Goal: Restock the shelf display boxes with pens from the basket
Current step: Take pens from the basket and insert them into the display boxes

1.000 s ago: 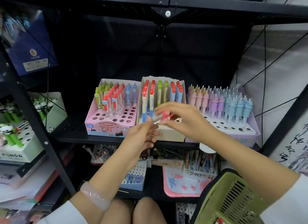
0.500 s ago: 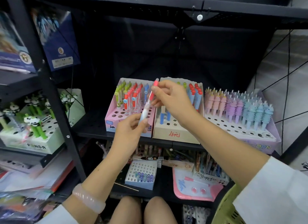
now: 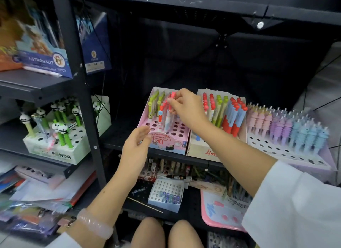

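Knees show nearest the camera, below both forearms, so the person crouches before the shelving. The left hand (image 3: 135,146) hangs released, fingers loosely spread and holding nothing, just in front of the near edge of the pink display box (image 3: 167,137); whether it touches the box cannot be told. Just beyond it, the right hand (image 3: 186,109) pinches the red-capped top of a pen (image 3: 168,116), which stands nearly upright with its lower end at one of the box's holes; it looks partly seated, though how deep is unclear.

As a judgement, this is mid-restock. Past the right hand's fingertips, the back rows of the pink box hold green and red pens, while the rows nearer the left hand show many open holes, so much remains to be filled there. To the right of the right wrist, the cream display box (image 3: 203,148) carries red, green and blue pens at the back and has bare space in front. Farther right, the lilac display box (image 3: 295,155) is full at the back, with empty holes toward the front.

The basket is not in view now, so how many pens are left to place cannot be told.
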A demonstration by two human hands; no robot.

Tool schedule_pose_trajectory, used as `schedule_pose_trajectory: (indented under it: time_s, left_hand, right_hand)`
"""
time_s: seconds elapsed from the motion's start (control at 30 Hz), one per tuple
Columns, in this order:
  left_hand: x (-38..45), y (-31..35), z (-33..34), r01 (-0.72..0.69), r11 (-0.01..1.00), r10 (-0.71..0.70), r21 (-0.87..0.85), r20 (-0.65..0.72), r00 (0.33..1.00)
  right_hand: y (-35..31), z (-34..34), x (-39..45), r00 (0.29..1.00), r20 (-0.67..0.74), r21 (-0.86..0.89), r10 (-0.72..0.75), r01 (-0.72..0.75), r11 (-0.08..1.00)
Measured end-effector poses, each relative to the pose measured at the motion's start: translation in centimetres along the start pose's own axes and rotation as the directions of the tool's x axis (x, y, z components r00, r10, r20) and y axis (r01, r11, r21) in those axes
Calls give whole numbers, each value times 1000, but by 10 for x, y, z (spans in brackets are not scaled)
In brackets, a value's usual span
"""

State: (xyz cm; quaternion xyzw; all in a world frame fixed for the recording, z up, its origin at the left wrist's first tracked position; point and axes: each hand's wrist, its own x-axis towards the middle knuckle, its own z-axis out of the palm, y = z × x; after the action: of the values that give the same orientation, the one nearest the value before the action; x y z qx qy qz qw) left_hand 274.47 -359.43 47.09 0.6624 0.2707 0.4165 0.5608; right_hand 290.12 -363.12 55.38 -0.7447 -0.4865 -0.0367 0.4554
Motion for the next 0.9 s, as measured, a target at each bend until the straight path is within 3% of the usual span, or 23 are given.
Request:
schedule_pose_trajectory:
  time_s: [0.1, 0.23, 0.33, 0.6, 0.77, 0.9]
  left_hand:
    - [-3, 0, -1, -5, 1000, 5, 5, 13, 1000]
    - [-9, 1, 0, -1, 1000, 0, 13, 38, 999]
    - [-18, 3, 6, 1, 1000, -2, 16, 72, 997]
    - [-59, -5, 61, -3, 1000, -3, 22, 279, 960]
    - [-112, -19, 138, 5, 1000, -20, 30, 548, 836]
    - [-159, -39, 194, 53, 994, -110, 100, 740, 664]
  right_hand:
    - [5, 12, -10, 996, 84, -156, 6, 8, 988]
    - [7, 16, -18, 997, 69, -251, 19, -1, 968]
    - [9, 10, -27, 981, 165, -351, 100, -36, 936]
    - [25, -59, -104, 934, 341, -144, 101, -55, 988]
    - [87, -125, -191, 880, 382, -178, 281, -228, 957]
    - [154, -161, -275, 818, 304, -284, 488, -412, 866]
